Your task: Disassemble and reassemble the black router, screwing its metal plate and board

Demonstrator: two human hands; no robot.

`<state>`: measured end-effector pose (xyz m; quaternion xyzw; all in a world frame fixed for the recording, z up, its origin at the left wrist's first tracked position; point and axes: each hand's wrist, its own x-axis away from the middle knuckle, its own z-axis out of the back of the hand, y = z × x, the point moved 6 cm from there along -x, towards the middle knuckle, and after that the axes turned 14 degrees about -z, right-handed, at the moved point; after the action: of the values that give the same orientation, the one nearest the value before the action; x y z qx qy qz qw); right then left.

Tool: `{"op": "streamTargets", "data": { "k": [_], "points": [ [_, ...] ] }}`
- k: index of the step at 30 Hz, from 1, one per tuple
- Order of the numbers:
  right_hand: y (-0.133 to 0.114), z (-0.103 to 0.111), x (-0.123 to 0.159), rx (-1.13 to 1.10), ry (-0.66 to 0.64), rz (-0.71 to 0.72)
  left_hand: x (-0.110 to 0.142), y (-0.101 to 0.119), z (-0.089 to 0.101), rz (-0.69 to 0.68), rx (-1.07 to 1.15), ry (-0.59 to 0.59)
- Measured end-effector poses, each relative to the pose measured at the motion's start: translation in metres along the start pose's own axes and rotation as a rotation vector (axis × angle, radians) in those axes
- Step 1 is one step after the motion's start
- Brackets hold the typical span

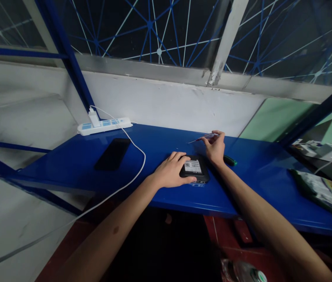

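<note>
A small black electronic box (pixel 203 170) with a white printed label lies flat on the blue table (pixel 154 135); sockets show along its near edge. My left hand (pixel 170 170) grips it from the left, fingers over the far side and thumb along the near edge. Above the table, just beyond the box, my right hand (pixel 215 148) pinches a thin screwdriver (pixel 208 136) with a clear handle. Its shaft points left, and the tip is apart from the box. A tiny screw-like piece (pixel 177 148) lies beyond my left fingers. Beside my right wrist is a green-and-black handle (pixel 230 160), partly hidden.
A black phone (pixel 112 154) lies at the left. Behind it stands a white power strip (pixel 105 126) with a plugged-in charger (pixel 93 117). The charger's white cable (pixel 144 156) loops over the table's front edge. A colourful packet (pixel 327 192) lies far right; a bottle (pixel 244 271) stands below.
</note>
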<state>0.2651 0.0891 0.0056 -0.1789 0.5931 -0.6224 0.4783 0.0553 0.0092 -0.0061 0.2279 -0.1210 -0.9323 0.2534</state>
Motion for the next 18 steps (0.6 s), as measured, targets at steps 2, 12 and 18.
{"op": "streamTargets", "data": {
  "k": [2,12,18],
  "points": [
    [0.002,0.0,-0.001,-0.002,-0.006,-0.01,0.0,0.0,0.0,0.001,0.003,0.0],
    [0.006,0.009,-0.008,-0.048,0.028,-0.025,-0.001,-0.003,0.0,-0.015,0.003,0.037],
    [0.002,0.038,-0.013,-0.253,0.019,-0.03,-0.002,-0.004,0.001,0.032,-0.026,0.017]
  ]
}}
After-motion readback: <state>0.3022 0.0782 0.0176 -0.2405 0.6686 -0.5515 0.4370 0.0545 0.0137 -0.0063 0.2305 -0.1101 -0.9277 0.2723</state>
